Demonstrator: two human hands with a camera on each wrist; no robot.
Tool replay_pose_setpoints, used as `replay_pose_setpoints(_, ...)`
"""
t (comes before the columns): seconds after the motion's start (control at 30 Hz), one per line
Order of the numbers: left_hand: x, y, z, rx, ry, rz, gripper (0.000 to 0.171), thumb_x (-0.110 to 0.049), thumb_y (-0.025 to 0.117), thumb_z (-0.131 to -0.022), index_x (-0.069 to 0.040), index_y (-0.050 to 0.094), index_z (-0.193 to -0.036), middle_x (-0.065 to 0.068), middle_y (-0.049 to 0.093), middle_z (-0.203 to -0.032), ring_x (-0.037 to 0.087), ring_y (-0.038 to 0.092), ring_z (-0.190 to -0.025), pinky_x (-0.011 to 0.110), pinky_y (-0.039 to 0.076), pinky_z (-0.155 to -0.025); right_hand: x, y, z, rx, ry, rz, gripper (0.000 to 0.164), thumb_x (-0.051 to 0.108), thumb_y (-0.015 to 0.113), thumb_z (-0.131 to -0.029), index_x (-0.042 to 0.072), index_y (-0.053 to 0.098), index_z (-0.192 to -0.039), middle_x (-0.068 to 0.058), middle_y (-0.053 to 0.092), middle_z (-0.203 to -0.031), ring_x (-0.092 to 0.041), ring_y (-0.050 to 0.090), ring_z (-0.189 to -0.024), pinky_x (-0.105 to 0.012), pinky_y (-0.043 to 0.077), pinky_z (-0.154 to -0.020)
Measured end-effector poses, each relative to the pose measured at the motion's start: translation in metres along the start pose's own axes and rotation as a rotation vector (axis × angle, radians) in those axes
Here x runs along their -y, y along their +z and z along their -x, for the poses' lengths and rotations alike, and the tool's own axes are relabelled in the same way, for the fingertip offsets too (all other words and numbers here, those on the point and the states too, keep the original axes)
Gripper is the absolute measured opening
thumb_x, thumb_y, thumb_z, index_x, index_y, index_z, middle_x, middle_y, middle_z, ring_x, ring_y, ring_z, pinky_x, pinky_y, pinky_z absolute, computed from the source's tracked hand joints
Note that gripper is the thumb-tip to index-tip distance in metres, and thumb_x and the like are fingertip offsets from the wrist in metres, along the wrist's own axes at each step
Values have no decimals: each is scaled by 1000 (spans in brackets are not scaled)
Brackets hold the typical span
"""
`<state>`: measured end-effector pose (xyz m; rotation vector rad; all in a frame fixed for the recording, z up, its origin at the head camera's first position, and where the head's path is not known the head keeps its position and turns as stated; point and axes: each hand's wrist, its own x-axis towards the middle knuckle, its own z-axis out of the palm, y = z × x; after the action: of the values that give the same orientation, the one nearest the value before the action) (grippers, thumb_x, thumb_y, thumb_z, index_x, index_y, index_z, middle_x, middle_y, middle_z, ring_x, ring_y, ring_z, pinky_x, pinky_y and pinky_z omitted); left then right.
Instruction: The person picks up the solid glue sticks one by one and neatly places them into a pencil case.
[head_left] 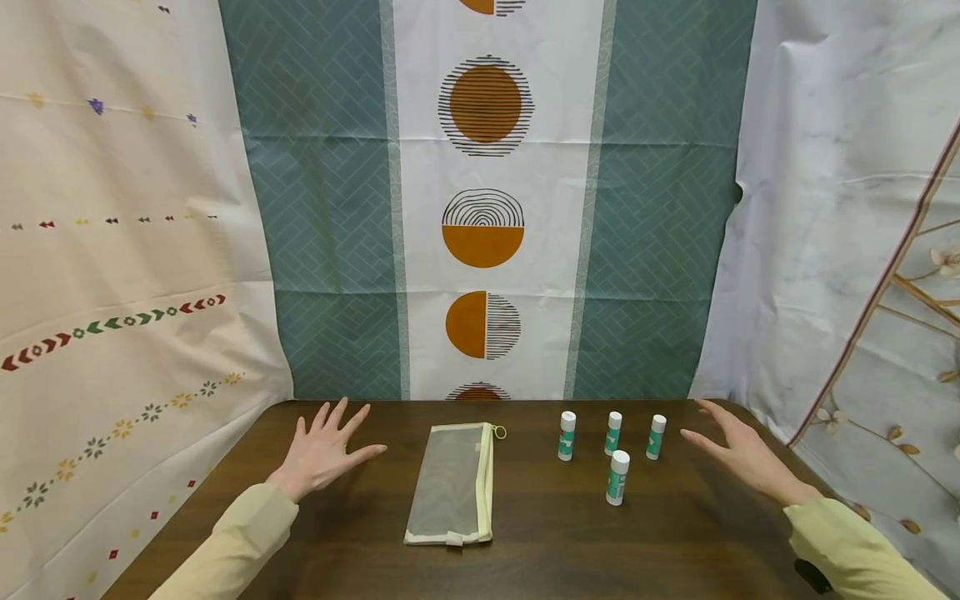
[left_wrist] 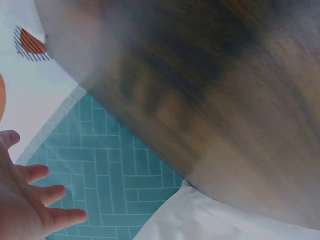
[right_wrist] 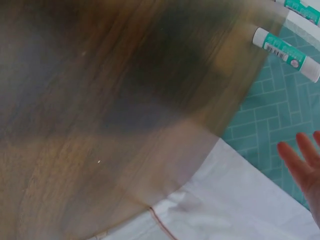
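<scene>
The mesh pouch lies flat between the hands, just inward of the left hand, its zip along the side toward the right hand and a ring at the zip's far end. Four white-capped tubes with green labels stand upright between the pouch and the right hand: three spread in a rough row, the fourth closer to the person. The rightmost of the row is just beside the right hand's fingertips. The hands are well apart, the left one's fingers spread, the right one's loosely extended. Pale sleeves cover both arms. Beyond the hands, past the brown counter, hangs a teal-and-white cloth.
</scene>
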<state>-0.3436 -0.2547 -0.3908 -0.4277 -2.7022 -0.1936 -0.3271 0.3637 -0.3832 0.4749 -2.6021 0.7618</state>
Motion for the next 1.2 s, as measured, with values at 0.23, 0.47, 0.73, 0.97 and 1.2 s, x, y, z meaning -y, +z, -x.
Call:
replay_pose_setpoints(0.23,-12,0,-11,9,7,25,80,-70,41,-78,-17,39,-139,26,31,-135,47,25,-121,66,19,-88,7,4,-2,-76,-91,6,54,28,60,-88,1,41,-130,-18,53,-112,-35,54,-97,-51,41,-75)
replay_pose_setpoints(0.47,-25,1,-15,12,46,25,78,-68,43,-79,-17,39,-138,26,31,-135,47,29,-119,65,23,-87,14,12,-3,-66,-160,-15,48,22,60,-88,0,44,-127,-18,55,-111,-34,57,-93,-46,45,-73)
replay_pose_setpoints(0.73,-35,5,-17,20,79,25,78,-68,42,-80,-17,38,-139,25,31,-136,45,31,-119,63,25,-87,24,17,-5,-58,-217,-40,43,16,63,-86,-1,48,-122,-16,57,-108,-30,58,-91,-40,48,-71)
replay_pose_setpoints(0.97,-42,5,-23,19,94,34,77,-68,42,-80,-19,36,-140,24,30,-137,44,32,-118,61,27,-87,28,23,-6,33,-208,-131,41,15,62,-86,3,49,-123,-14,60,-104,-24,59,-88,-36,48,-69)
replay_pose_setpoints(1.2,-49,4,-30,32,104,22,78,-69,39,-80,-19,36,-140,23,29,-138,43,32,-118,60,29,-87,29,27,-9,92,-204,-224,44,14,65,-83,0,50,-122,-14,60,-104,-19,60,-87,-32,48,-68)
